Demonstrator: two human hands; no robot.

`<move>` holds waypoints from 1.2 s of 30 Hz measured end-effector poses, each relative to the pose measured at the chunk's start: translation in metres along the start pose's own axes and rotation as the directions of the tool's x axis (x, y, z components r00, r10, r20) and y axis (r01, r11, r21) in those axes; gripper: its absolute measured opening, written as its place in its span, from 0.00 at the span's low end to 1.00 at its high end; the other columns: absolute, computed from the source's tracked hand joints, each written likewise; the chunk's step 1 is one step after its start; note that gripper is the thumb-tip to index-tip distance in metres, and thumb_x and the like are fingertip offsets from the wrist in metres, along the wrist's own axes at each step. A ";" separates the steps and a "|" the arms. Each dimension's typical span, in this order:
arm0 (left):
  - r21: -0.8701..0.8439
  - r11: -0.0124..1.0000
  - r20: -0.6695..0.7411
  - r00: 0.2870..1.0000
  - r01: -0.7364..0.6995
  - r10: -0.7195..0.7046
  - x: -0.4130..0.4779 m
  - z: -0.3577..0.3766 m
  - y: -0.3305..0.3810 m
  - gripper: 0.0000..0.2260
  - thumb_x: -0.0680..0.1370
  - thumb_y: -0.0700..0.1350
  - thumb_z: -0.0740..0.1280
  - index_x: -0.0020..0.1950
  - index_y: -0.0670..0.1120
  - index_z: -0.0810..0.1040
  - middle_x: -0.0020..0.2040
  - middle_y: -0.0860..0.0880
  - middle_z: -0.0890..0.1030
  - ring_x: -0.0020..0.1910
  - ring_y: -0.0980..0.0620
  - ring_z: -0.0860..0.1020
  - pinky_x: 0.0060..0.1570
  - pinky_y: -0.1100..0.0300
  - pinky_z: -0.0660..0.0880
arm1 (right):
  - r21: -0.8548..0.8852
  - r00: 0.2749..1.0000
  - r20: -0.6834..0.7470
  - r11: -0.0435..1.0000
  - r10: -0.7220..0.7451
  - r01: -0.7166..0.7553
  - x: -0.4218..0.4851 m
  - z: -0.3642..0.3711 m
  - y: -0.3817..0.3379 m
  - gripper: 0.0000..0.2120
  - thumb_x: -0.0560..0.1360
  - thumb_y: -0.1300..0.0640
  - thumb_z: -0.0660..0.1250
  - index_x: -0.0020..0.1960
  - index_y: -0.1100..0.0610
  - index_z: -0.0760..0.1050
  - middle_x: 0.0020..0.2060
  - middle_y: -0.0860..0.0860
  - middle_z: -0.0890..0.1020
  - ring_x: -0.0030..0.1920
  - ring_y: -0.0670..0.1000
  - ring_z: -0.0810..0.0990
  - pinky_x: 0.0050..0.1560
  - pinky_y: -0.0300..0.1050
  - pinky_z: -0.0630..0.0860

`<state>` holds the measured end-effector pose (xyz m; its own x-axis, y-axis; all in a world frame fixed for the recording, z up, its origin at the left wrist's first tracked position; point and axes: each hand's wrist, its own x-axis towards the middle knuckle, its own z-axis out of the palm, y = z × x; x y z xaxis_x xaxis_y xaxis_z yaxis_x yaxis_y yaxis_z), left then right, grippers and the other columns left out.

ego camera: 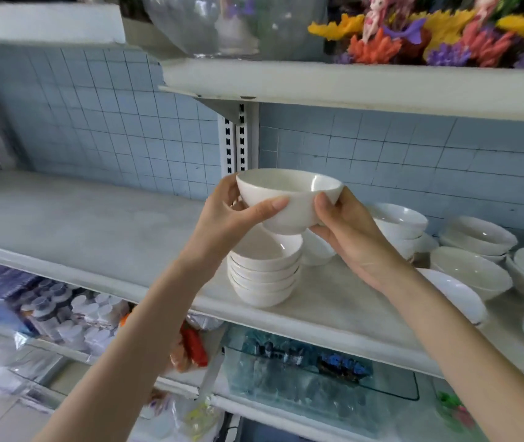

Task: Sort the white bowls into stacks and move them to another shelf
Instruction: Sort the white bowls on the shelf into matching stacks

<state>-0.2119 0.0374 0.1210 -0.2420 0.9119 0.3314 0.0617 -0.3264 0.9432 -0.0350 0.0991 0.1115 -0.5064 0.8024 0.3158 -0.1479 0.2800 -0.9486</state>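
Grip: the left hand (232, 208) holds the small white glazed ceramic bowl (289, 199) with its thumb laid across the near wall and its fingers curled behind the far side. The right hand (346, 231) holds the opposite side, thumb pressed just below the rim and fingers curled under the base.

Position: the bowl is upright and level, directly above the stack of matching white bowls (265, 272) on the pale matte shelf (94, 218). Contact with the stack cannot be confirmed.

Handling (judgement): the bowl is rigid, light and brittle, and its glossy glaze is likely slippery. Hold it by the wall with support under the base. Lower it level so that it nests, and avoid rim-to-rim knocks.

Surroundings: wider, shallower white bowls (471, 269) stand loose and in low stacks to the right on the same shelf. Behind them is a pale blue back panel of small square tiles (94, 106). A clear glass globe vessel (232, 23) stands on the white upper shelf (350, 87).
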 end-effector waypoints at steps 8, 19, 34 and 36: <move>-0.045 0.999 0.192 0.981 0.026 -0.017 0.032 -0.051 -0.026 0.34 0.62 0.52 0.76 0.64 0.41 0.73 0.55 0.47 0.82 0.54 0.53 0.81 0.47 0.64 0.77 | -0.055 0.991 -0.133 0.998 0.004 -0.012 0.023 0.042 0.019 0.45 0.59 0.32 0.72 0.66 0.57 0.67 0.61 0.51 0.77 0.62 0.46 0.77 0.63 0.48 0.73; -0.042 0.999 0.374 0.927 0.005 0.011 0.043 -0.069 -0.074 0.42 0.61 0.54 0.80 0.71 0.46 0.68 0.64 0.49 0.77 0.65 0.51 0.74 0.66 0.50 0.71 | -0.279 0.973 -0.207 0.959 -0.102 0.041 0.015 0.047 0.043 0.41 0.63 0.36 0.73 0.67 0.54 0.64 0.63 0.49 0.74 0.65 0.46 0.72 0.65 0.44 0.70; 0.031 0.999 0.410 0.912 -0.021 0.006 0.035 -0.063 -0.113 0.39 0.63 0.57 0.78 0.70 0.51 0.67 0.66 0.52 0.75 0.68 0.52 0.71 0.69 0.48 0.66 | -0.330 0.977 -0.212 0.943 -0.025 -0.048 -0.001 0.037 0.078 0.43 0.65 0.36 0.72 0.71 0.53 0.61 0.66 0.45 0.72 0.67 0.46 0.70 0.67 0.45 0.68; 0.047 0.999 0.423 0.906 -0.014 -0.008 0.035 -0.064 -0.116 0.40 0.64 0.56 0.78 0.71 0.50 0.65 0.67 0.51 0.74 0.69 0.50 0.70 0.70 0.44 0.64 | -0.323 0.980 -0.198 0.944 -0.006 -0.060 -0.003 0.037 0.081 0.41 0.64 0.36 0.72 0.71 0.50 0.60 0.65 0.42 0.72 0.67 0.44 0.70 0.66 0.41 0.69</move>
<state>-0.2896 0.0907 0.0219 0.1900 0.9340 0.3026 0.1106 -0.3266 0.9387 -0.0772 0.1001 0.0327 -0.3272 0.8893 0.3195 0.1651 0.3867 -0.9073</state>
